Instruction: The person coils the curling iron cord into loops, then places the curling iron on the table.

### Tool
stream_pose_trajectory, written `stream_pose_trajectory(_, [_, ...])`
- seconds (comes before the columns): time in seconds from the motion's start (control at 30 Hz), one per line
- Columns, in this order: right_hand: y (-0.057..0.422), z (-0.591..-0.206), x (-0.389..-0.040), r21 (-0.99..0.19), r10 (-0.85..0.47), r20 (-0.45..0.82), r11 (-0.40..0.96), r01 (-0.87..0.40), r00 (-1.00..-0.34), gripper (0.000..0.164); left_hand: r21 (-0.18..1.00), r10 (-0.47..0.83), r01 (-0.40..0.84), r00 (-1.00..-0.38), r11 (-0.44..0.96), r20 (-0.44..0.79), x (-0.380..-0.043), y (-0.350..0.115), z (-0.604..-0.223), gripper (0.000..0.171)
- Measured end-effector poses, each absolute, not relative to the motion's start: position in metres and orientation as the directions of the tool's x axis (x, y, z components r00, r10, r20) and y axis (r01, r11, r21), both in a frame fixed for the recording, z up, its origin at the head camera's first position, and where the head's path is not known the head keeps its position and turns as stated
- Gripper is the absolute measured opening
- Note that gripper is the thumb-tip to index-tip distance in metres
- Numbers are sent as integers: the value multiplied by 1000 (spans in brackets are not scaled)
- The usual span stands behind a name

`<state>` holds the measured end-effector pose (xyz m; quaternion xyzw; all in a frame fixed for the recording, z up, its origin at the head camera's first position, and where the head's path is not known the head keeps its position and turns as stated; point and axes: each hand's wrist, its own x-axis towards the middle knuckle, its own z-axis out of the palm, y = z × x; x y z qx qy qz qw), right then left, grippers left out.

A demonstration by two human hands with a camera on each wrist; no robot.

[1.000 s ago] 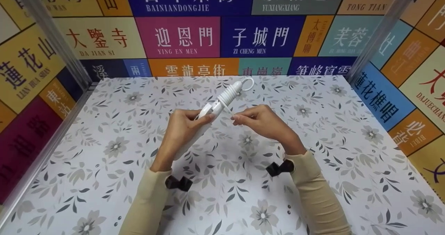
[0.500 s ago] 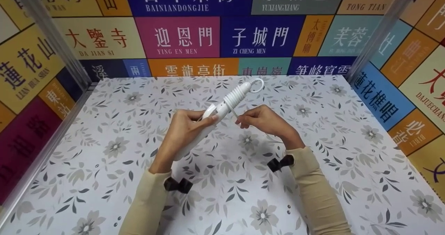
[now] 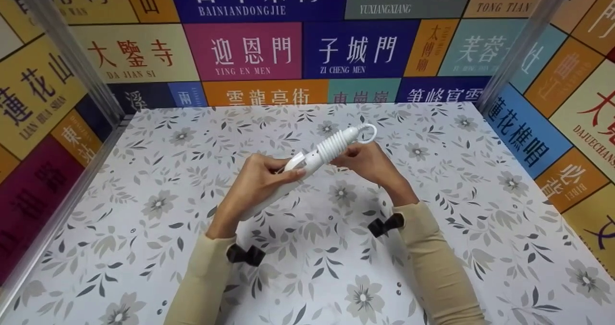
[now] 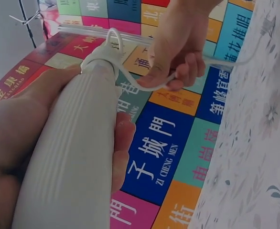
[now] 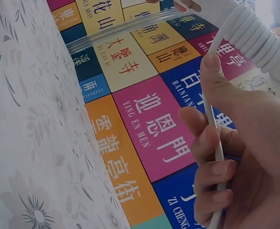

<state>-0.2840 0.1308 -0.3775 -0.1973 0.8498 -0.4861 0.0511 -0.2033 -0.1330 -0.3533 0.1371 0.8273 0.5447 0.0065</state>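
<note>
My left hand [image 3: 259, 178] grips a white wand-shaped electric appliance [image 3: 310, 164] around its body, thumb along the side. The appliance points up and to the right above the table. Its white cord is wound in several coils [image 3: 333, 145] near the far end, where a cord loop [image 3: 369, 133] sticks out past the tip. My right hand [image 3: 367, 164] is just behind the coils, its fingertips partly hidden by them in the head view. In the right wrist view, its thumb and curled fingers hold the loose cord [image 5: 218, 148], which runs taut to the coils.
A floral-patterned cover [image 3: 293, 267] lies over the table. Colourful panels with lettering [image 3: 245, 51] stand behind and at both sides, with clear posts [image 3: 521, 46] at the corners. Beyond my right hand, the cord trails towards a plug [image 4: 268, 26] in the left wrist view.
The appliance's tip has swung right and down, so it lies at a flatter angle. My right hand has passed from beside the coils to behind them with the cord.
</note>
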Motion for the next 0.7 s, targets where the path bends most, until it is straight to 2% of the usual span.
stream_pose_trajectory(0.2, [135,-378,-284,-857,-402,177,385,-342,-898,16,874,291,262,-945,409,148,-204,-135,-356,42])
stream_pose_trajectory(0.3, [137,-378,-283,-828,-451,288,325,-457,-844,6,846,332,301,-930,440,158,-204,-138,-357,42])
stream_pose_trajectory(0.37, [139,-378,-282,-826,-490,333,261,-500,-805,6,826,365,325,-917,461,158,-204,-139,-357,42])
stream_pose_trajectory(0.43, [139,-377,-282,-865,-504,306,207,-457,-808,8,805,406,353,-901,476,155,-204,-140,-357,43])
stream_pose_trajectory(0.6, [137,-374,-282,-935,-423,64,292,-203,-904,23,768,483,389,-868,509,119,-204,-137,-359,44])
stream_pose_trajectory(0.7, [138,-375,-285,-912,-419,39,356,-204,-907,27,742,502,409,-858,531,113,-203,-136,-360,43])
